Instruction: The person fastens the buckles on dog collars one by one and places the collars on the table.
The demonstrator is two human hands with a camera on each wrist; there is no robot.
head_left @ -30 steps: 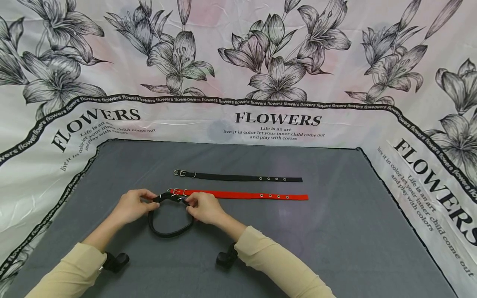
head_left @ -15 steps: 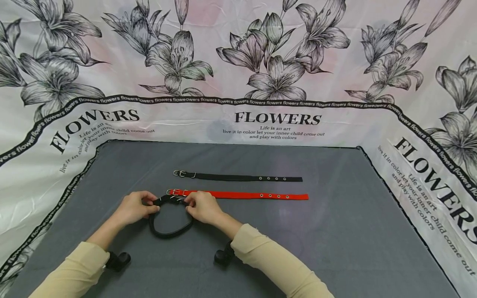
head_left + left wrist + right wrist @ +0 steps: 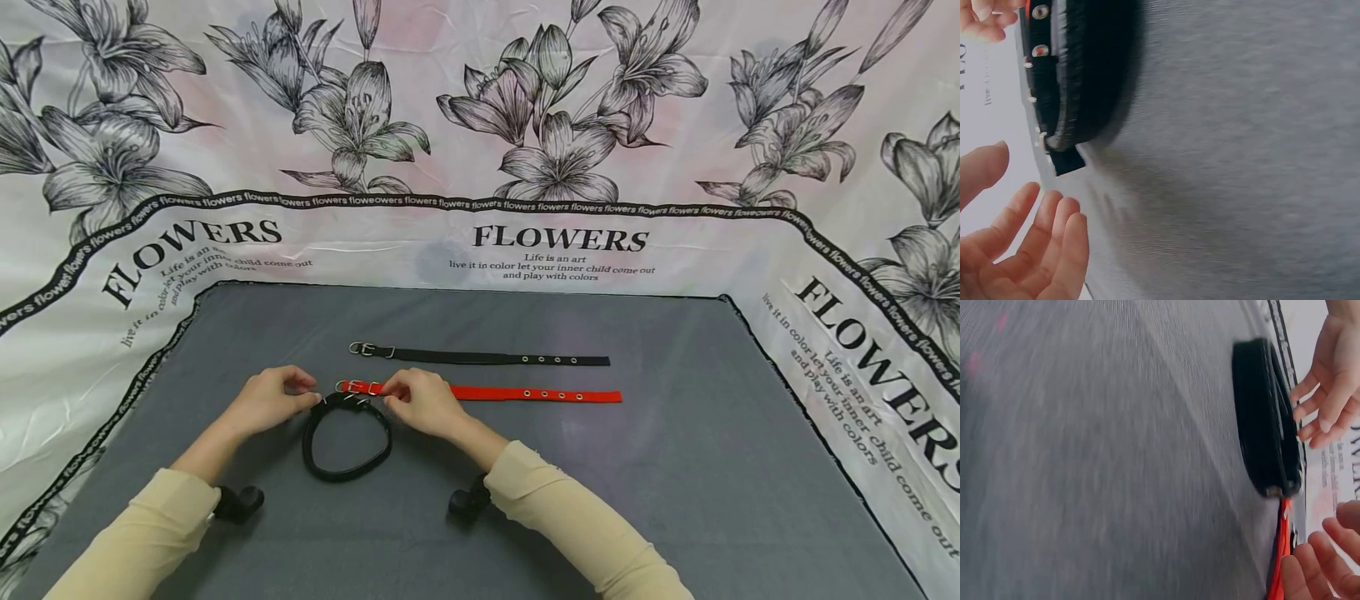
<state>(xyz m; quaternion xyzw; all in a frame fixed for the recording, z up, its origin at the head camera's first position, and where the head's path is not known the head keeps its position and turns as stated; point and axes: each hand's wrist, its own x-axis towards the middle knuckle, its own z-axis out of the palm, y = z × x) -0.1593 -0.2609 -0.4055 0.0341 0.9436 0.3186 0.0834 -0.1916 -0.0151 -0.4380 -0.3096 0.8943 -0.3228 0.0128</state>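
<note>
Loop of black strap (image 3: 341, 477), buckled round, stands on edge on the grey table (image 3: 615, 483) between the hands, its body a bit nearer the person than both sets of fingertips. Left hand (image 3: 272, 402) just beside the loop's far left side, fingers slightly bent, thumb apart from them; left wrist view shows a gap between that hand and the strap end (image 3: 1069, 162) poking out toward it. Eyelets (image 3: 1040, 50) along the band there. Right hand (image 3: 423, 404) just past the loop's far right side, fingers loosely bent, clear of the loop; hides part of the red strap (image 3: 525, 393). Can't tell if its fingertips touch the red one; right wrist view has them overlapping it. Red strap lies flat, from just beyond the loop between the hands out past the right hand, holes at that right end, buckle (image 3: 372, 387) at the left end near the loop. Second black strap (image 3: 472, 358) also flat, beyond both hands, roughly parallel to red, buckle left, holes right. Cream sleeves (image 3: 585, 525) on both arms, dark device (image 3: 240, 504) at each wrist. White flower-print cloth (image 3: 405, 242) with "FLOWERS" lettering well beyond the hands and off to both sides.
</note>
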